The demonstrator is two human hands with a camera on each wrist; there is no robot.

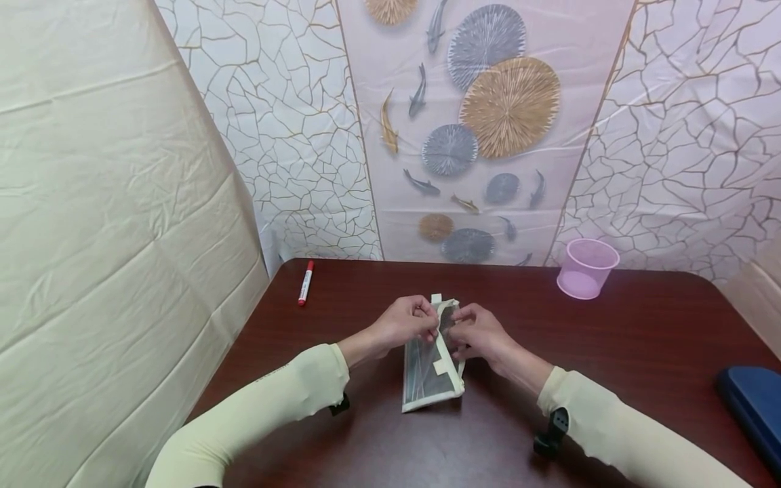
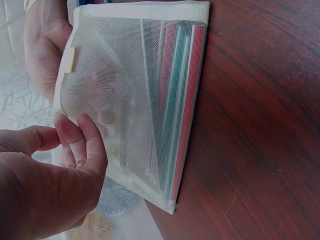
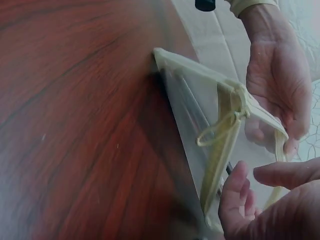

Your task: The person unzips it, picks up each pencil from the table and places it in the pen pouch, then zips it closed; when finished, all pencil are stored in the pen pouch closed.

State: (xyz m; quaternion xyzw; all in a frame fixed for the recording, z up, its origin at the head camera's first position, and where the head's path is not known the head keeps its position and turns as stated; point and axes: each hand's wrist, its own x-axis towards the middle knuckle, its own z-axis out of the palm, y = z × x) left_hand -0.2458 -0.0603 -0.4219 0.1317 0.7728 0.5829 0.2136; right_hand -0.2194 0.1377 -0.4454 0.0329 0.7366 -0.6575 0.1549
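A pale mesh zip pouch (image 1: pixel 424 369) stands on its long edge on the table, its mouth spread at the top. Through the mesh in the left wrist view show long slim red and green sticks (image 2: pixel 184 115), perhaps pencils or pens, and clear strips. My left hand (image 1: pixel 405 322) pinches the pouch's near upper rim between thumb and fingers. At the mouth is my right hand (image 1: pixel 482 335), thumb and fingers apart, with nothing seen between them. Whether its fingertips touch the pouch is unclear. A thin cord loop (image 3: pixel 215 132) hangs at the zip end.
A red-and-white marker (image 1: pixel 306 283) lies at the table's back left. Near the back right edge stands a pink translucent cup-like bin (image 1: pixel 586 271). A dark blue case (image 1: pixel 753 413) sits at the right edge. Patterned cloth hangs behind the brown table (image 1: pixel 366 447).
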